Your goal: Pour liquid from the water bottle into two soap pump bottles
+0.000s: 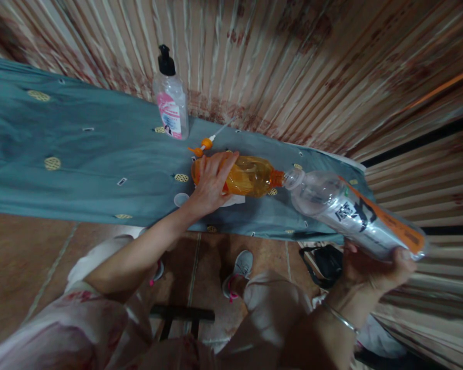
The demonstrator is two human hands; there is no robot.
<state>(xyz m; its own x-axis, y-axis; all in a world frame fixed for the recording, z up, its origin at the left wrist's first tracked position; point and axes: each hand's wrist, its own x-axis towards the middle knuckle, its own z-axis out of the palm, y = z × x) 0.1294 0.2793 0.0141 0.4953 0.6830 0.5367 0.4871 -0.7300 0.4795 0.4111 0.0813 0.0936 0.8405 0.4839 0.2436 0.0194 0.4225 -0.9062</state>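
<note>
My left hand (213,180) is wrapped round an amber plastic bottle (252,176), which lies tilted over on its side with its neck to the right. That neck meets the mouth of a clear plastic bottle (318,198) with an orange and silver label; whether the two mouths touch or just line up, I cannot tell. My right hand (381,272) grips the clear bottle near its base. Beyond my left hand lies a loose orange pump top (205,146) with a thin tube. A small clear round cap (181,200) rests near my left wrist.
A clear pump bottle (172,110) with a black top stands at the back of the narrow cloth-covered table (100,154). A pleated curtain (224,61) hangs right behind. Below are a black bag (327,264) and a dark stool edge (182,312).
</note>
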